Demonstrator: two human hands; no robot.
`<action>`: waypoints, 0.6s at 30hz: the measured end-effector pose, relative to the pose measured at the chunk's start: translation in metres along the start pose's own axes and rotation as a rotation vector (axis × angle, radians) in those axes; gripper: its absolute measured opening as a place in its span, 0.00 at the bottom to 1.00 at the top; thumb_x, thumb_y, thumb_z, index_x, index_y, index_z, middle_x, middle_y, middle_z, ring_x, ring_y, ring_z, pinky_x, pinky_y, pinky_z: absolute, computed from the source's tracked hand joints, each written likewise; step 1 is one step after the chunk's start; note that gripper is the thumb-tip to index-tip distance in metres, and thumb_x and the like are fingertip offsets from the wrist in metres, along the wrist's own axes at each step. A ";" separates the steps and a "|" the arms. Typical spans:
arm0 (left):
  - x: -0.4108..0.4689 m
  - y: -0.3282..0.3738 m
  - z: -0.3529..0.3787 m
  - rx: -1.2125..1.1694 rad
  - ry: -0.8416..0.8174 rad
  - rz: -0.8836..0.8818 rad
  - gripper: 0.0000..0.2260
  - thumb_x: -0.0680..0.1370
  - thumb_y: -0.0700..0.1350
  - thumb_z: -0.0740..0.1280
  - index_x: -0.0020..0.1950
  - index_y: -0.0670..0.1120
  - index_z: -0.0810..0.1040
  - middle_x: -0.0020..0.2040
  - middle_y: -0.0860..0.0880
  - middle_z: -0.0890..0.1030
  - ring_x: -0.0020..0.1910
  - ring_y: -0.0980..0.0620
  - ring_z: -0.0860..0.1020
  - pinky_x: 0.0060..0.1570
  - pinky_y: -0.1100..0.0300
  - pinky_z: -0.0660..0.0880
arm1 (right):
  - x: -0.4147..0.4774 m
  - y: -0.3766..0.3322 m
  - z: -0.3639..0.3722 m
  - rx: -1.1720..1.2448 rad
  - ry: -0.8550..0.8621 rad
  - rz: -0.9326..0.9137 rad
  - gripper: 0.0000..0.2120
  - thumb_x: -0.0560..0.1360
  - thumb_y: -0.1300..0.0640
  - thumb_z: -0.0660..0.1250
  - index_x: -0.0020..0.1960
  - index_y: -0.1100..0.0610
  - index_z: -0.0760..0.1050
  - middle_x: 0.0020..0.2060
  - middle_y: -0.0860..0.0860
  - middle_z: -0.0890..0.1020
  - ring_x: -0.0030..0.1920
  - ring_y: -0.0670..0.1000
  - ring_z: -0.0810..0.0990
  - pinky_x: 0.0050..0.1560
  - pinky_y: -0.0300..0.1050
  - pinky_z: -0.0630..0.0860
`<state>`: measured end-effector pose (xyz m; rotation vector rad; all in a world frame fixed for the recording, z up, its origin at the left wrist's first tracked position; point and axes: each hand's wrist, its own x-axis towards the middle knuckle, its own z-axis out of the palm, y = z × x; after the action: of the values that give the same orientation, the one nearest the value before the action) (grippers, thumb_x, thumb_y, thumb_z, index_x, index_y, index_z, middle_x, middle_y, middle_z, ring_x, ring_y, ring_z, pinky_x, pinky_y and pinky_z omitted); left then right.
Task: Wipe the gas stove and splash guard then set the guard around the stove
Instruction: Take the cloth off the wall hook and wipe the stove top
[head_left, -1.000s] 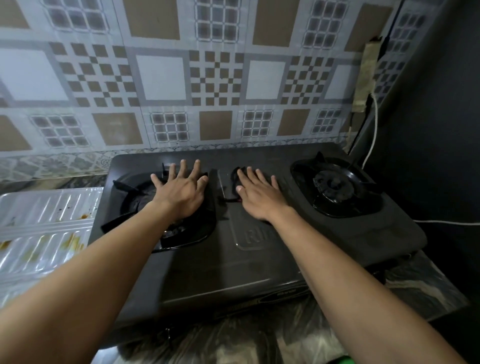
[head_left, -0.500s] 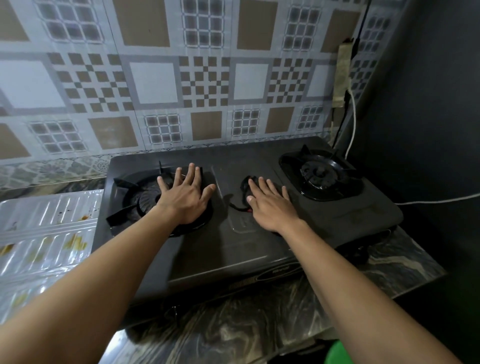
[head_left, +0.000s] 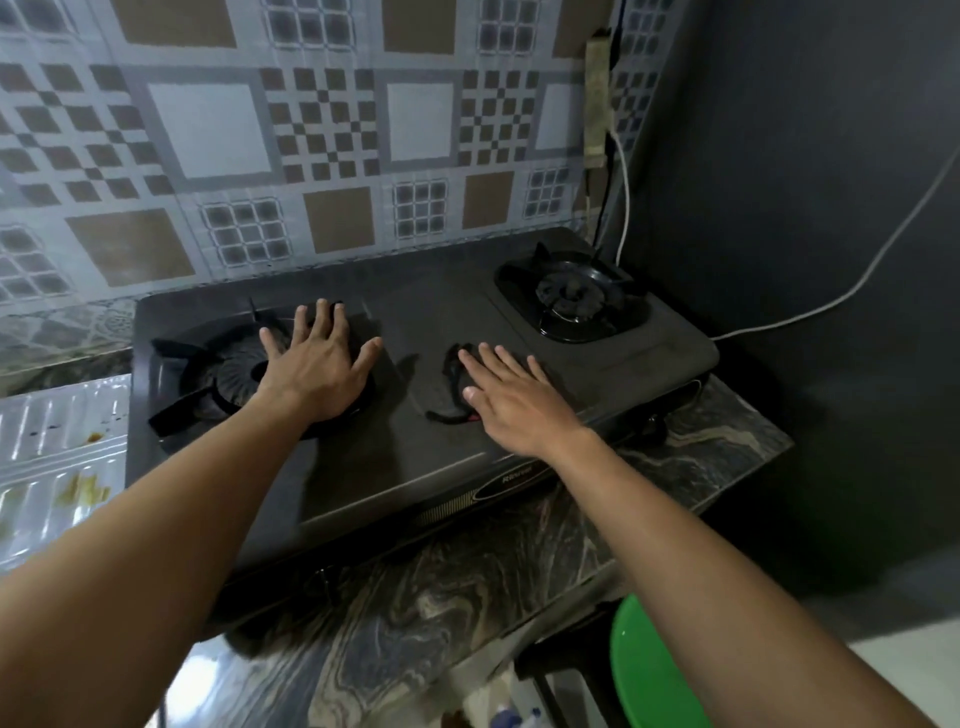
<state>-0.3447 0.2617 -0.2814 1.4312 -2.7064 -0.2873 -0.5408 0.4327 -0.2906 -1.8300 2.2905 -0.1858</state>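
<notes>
A dark two-burner gas stove (head_left: 426, 467) stands on a marbled counter against the tiled wall. My left hand (head_left: 317, 364) lies flat with spread fingers over the left burner (head_left: 228, 374). My right hand (head_left: 511, 397) lies flat with straight fingers on a dark cloth (head_left: 454, 382) in the middle of the stove top; most of the cloth is hidden under the palm. The right burner (head_left: 571, 301) is uncovered. The silver ribbed splash guard (head_left: 57, 457) lies flat on the counter left of the stove, with yellow-brown stains on it.
The marbled counter (head_left: 467, 597) has a front edge close to me. A dark wall (head_left: 805, 208) closes the right side, with a white cable (head_left: 831, 296) running along it and a power strip (head_left: 597, 98) in the corner. A green round object (head_left: 649, 670) sits below the counter.
Both hands stay flat on the stove. The view has swung left and back, so the stove sits more to the right. My right hand with the cloth has slid slightly toward me.
</notes>
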 end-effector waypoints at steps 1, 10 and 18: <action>0.001 0.000 0.000 -0.003 -0.002 0.003 0.36 0.80 0.67 0.44 0.82 0.46 0.44 0.82 0.46 0.43 0.80 0.43 0.41 0.73 0.31 0.41 | -0.001 0.007 -0.002 -0.008 0.000 0.038 0.27 0.85 0.46 0.45 0.81 0.49 0.44 0.81 0.50 0.47 0.80 0.50 0.42 0.78 0.58 0.39; 0.006 0.006 0.007 -0.052 -0.041 0.009 0.30 0.84 0.58 0.47 0.82 0.46 0.46 0.82 0.46 0.41 0.80 0.44 0.40 0.72 0.30 0.43 | -0.014 0.022 0.000 -0.006 0.057 0.084 0.27 0.85 0.48 0.46 0.81 0.55 0.48 0.81 0.49 0.49 0.80 0.48 0.47 0.78 0.54 0.42; 0.014 -0.001 0.012 -0.048 -0.010 0.029 0.27 0.84 0.54 0.49 0.82 0.47 0.48 0.82 0.46 0.42 0.80 0.43 0.41 0.72 0.30 0.46 | -0.033 0.107 -0.013 -0.018 0.101 0.167 0.26 0.85 0.48 0.46 0.81 0.55 0.51 0.80 0.50 0.54 0.80 0.48 0.51 0.78 0.52 0.46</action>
<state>-0.3539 0.2512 -0.2934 1.3807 -2.7056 -0.3564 -0.6389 0.4888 -0.2990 -1.6620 2.5078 -0.2375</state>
